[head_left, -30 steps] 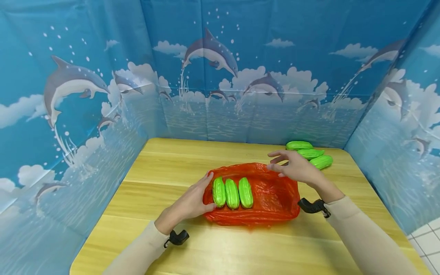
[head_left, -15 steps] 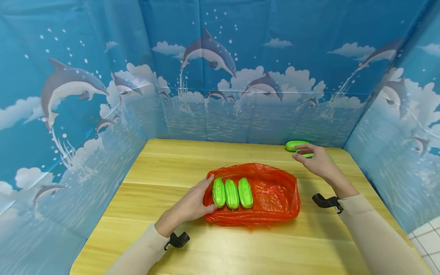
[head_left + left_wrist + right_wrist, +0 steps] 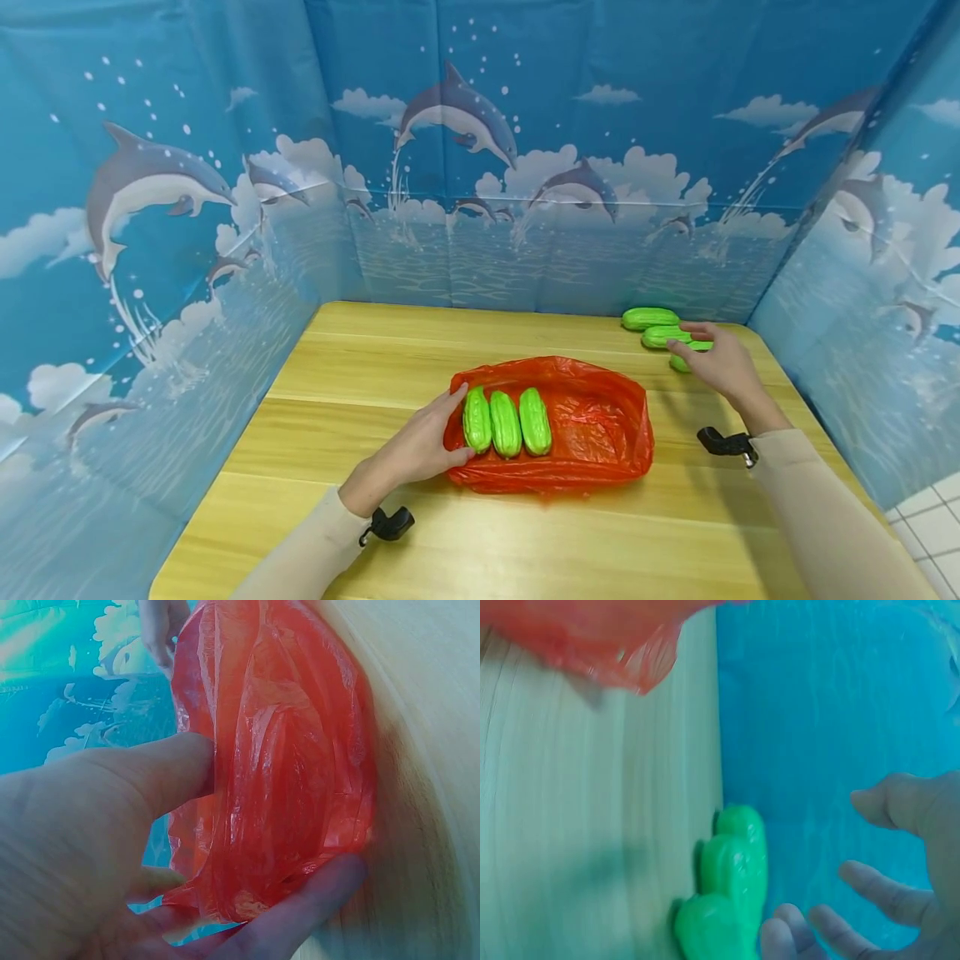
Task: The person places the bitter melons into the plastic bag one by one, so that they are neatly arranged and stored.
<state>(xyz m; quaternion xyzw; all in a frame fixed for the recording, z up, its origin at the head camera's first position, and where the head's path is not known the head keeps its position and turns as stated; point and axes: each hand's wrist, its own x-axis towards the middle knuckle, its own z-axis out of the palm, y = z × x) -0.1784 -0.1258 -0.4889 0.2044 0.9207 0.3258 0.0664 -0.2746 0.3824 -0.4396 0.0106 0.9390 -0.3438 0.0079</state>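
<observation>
A red plastic bag (image 3: 555, 477) lies spread open on the table. Three plump green cucumbers (image 3: 506, 425) sit side by side in its left half. At the bag's left end my left hand (image 3: 417, 442) holds the edge, thumb and fingers spread around it, as the left wrist view (image 3: 277, 772) also shows. Three more cucumbers (image 3: 649, 318) lie at the table's back right. Over the nearest of these, partly hiding it, hovers my right hand (image 3: 722, 362). In the right wrist view its fingers (image 3: 889, 892) are spread and apart from the cucumbers (image 3: 735, 866), holding nothing.
The wooden table (image 3: 360, 350) ends at the back against a blue dolphin-printed curtain (image 3: 420, 258), which also closes off both sides. White floor tiles (image 3: 930, 529) show beyond the right edge. Each wrist wears a black camera mount (image 3: 390, 523).
My right hand has moved from above the bag's right rim rightward to the cucumbers at the back right. My left hand stays at the bag's left end.
</observation>
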